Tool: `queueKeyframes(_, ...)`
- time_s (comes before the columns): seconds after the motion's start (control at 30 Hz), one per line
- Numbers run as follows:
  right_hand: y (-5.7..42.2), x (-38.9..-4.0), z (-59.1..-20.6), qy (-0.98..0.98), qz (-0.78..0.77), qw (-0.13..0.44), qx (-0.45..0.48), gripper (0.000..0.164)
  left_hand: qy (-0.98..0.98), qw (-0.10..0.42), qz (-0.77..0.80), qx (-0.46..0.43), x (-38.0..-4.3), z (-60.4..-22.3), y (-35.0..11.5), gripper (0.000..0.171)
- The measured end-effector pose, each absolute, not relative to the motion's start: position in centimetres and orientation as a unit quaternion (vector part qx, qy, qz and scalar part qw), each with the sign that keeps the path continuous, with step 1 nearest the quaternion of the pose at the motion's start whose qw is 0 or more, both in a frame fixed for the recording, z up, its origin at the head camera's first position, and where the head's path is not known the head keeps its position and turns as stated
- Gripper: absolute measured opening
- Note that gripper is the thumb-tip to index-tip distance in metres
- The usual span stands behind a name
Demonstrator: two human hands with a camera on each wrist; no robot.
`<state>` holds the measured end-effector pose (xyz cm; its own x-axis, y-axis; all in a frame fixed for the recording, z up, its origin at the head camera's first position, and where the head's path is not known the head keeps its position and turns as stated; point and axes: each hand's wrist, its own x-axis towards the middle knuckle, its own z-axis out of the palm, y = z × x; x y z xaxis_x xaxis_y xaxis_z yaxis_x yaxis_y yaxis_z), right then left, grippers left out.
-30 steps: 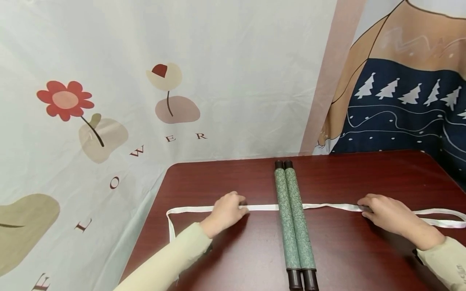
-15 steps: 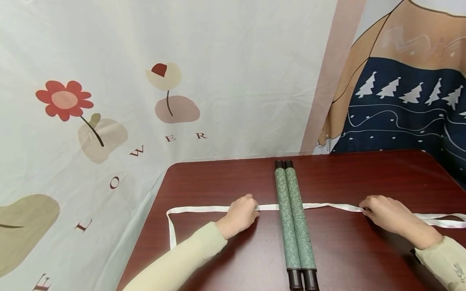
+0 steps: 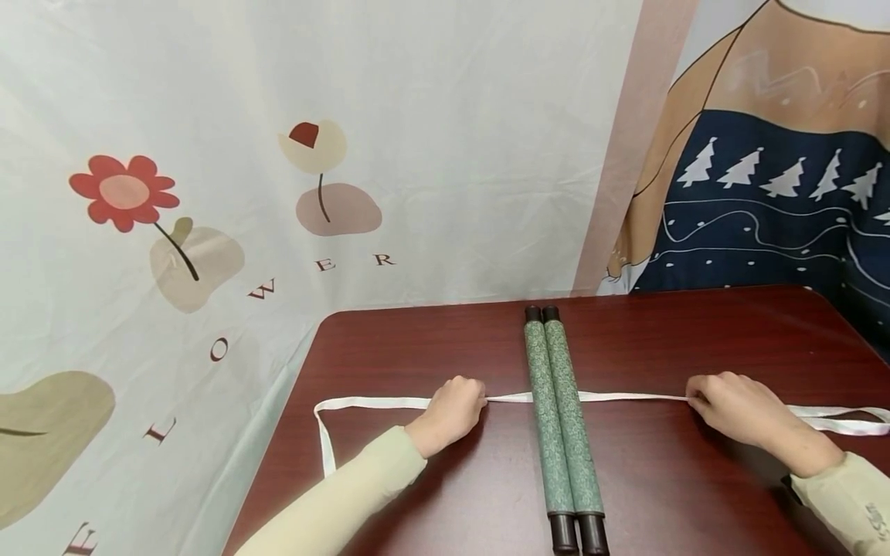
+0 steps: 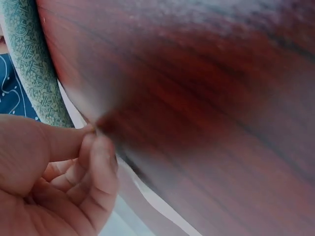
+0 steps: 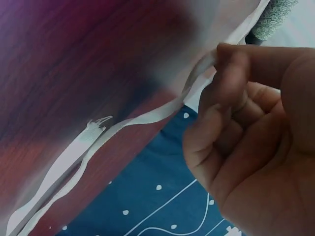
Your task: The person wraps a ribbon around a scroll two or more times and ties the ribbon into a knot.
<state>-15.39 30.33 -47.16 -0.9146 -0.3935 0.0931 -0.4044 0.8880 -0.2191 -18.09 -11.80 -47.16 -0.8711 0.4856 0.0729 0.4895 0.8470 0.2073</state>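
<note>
A scroll (image 3: 547,432) lies lengthwise on the table as two side-by-side rolls, covered in green patterned cloth with dark end knobs. A white ribbon (image 3: 629,397) passes beneath it crosswise, its part under the rolls hidden. To the left of the rolls, my left hand (image 3: 448,413) pinches the ribbon between thumb and fingertips. My right hand (image 3: 733,409) pinches it on the far right side. Between the hands the ribbon runs nearly straight. Beyond the right hand it doubles back, and a frayed ribbon end (image 5: 96,127) shows in the right wrist view.
The dark red wooden table (image 3: 660,479) has rounded back corners. A pale curtain (image 3: 452,154) with flower prints and letters hangs behind and to the left. Dark blue cloth with white trees (image 3: 758,201) hangs at the back right.
My left hand has slid right along the ribbon toward the scroll, then slightly back left. The ribbon between the hands has straightened. My right hand and the scroll stay nearly in place.
</note>
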Motion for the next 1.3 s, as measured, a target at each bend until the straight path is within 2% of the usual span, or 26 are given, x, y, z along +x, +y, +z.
queueKeyframes(0.3, 29.6, -15.4, -46.7, -0.966, 0.180, 0.046, 0.182, 0.007, -0.955, 0.056, -0.199, -0.214, -18.5, -46.9, -11.6, 0.016)
queueKeyframes(0.47, 28.8, -15.5, -46.5, -0.953, 0.210, 0.124, 0.181, 0.004, -0.942, 0.083, -0.254, -0.203, -18.7, -46.6, -11.1, 0.013)
queueKeyframes(0.7, 27.6, -15.6, -45.7, -0.917, 0.265, 0.258, 0.149, 0.011, -0.906, 0.111, -0.372, -0.169, -18.5, -46.1, -9.9, 0.012)
queueKeyframes(0.8, 27.1, -15.7, -45.4, -0.898, 0.299, 0.290, 0.141, 0.013, -0.888, 0.130, -0.411, -0.158, -18.5, -45.9, -9.3, 0.010)
queueKeyframes(0.93, 26.0, -15.6, -44.9, -0.883, 0.347, 0.295, 0.111, 0.015, -0.874, 0.152, -0.442, -0.136, -18.5, -45.8, -8.6, 0.009)
queueKeyframes(1.17, 24.3, -15.6, -44.1, -0.869, 0.418, 0.243, 0.110, 0.025, -0.843, 0.173, -0.497, -0.116, -18.6, -45.7, -8.3, 0.013)
queueKeyframes(1.3, 23.8, -15.9, -44.0, -0.856, 0.441, 0.241, 0.119, 0.023, -0.826, 0.182, -0.521, -0.115, -18.8, -45.5, -8.3, 0.012)
